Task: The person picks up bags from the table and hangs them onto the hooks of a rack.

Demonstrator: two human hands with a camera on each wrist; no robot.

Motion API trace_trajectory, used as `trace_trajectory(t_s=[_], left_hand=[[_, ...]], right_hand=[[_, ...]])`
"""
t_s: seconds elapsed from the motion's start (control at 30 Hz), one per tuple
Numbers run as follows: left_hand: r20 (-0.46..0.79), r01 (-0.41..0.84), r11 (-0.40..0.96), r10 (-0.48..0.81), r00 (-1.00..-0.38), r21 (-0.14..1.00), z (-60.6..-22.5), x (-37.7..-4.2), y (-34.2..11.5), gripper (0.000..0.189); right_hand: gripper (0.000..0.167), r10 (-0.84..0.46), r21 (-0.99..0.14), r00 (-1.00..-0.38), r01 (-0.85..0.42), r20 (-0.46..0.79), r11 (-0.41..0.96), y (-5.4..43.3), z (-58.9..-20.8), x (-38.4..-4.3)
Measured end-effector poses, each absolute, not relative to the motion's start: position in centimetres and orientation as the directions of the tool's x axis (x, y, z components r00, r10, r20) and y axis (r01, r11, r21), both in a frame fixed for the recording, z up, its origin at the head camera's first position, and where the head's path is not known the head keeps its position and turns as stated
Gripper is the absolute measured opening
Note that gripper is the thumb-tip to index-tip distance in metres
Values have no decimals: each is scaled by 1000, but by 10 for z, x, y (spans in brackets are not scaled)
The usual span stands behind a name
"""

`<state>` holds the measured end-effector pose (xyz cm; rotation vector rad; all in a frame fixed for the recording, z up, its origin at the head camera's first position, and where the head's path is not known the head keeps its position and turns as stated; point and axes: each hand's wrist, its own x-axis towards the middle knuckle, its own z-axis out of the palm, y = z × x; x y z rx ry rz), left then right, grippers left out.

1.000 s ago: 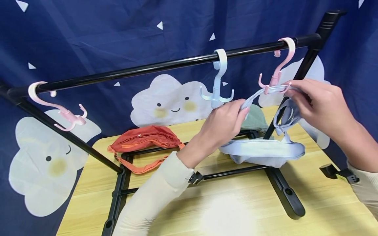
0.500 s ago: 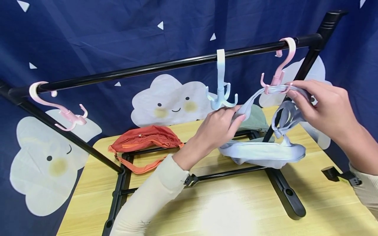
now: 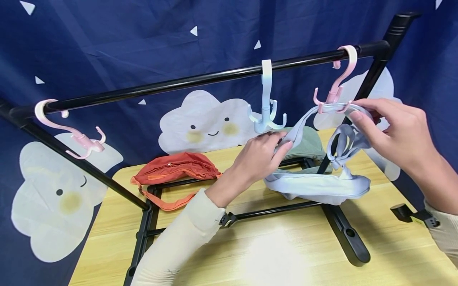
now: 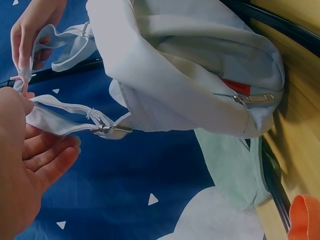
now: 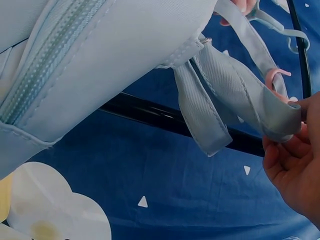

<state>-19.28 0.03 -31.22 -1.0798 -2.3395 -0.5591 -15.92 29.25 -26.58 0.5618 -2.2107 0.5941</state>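
A pale blue waist bag point(image 3: 318, 186) hangs by its strap point(image 3: 304, 119), whose top lies across the lower prongs of the right pink hook point(image 3: 334, 93). My right hand point(image 3: 400, 133) pinches the strap just right of those prongs. Lower down on the other side, my left hand point(image 3: 257, 157) holds the strap between thumb and fingers, just under the light blue hook point(image 3: 264, 107). In the left wrist view, the bag point(image 4: 200, 75) shows a zipper with a red tag. The right wrist view shows a loose strap end point(image 5: 202, 115) dangling beside the right hand point(image 5: 295, 165).
The hooks hang on a black rack bar point(image 3: 171, 83), with another pink hook point(image 3: 84, 141) at its left end. Behind the pale blue bag lies a green bag point(image 3: 307, 145). A red-orange waist bag point(image 3: 179, 169) lies across the rack base on the wooden table point(image 3: 214, 254).
My left hand has slid down and left along the strap, off the light blue hook, which has turned on the bar. My right hand has shifted slightly right, still pinching the strap.
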Motion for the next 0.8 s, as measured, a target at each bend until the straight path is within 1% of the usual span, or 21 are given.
trace_trajectory(t_s=[0.17, 0.43, 0.57, 0.73, 0.8], left_hand=[[586, 782, 601, 577, -569, 168, -316, -194, -4, 34], [603, 794, 586, 579, -549, 162, -320, -195, -14, 27], [605, 794, 589, 579, -546, 152, -321, -195, -18, 29], [583, 785, 602, 589, -559, 145, -321, -195, -23, 31], [565, 781, 606, 596, -571, 151, -321, -195, -27, 31]], right_hand=[[28, -184, -248, -608, -556, 772, 794, 291, -266, -158], [28, -175, -255, -601, -560, 780, 788, 287, -263, -154], [27, -174, -252, -592, -566, 787, 785, 283, -261, -152], [25, -181, -252, -585, -579, 791, 775, 280, -258, -148], [27, -187, -248, -576, -592, 796, 767, 278, -257, -147]])
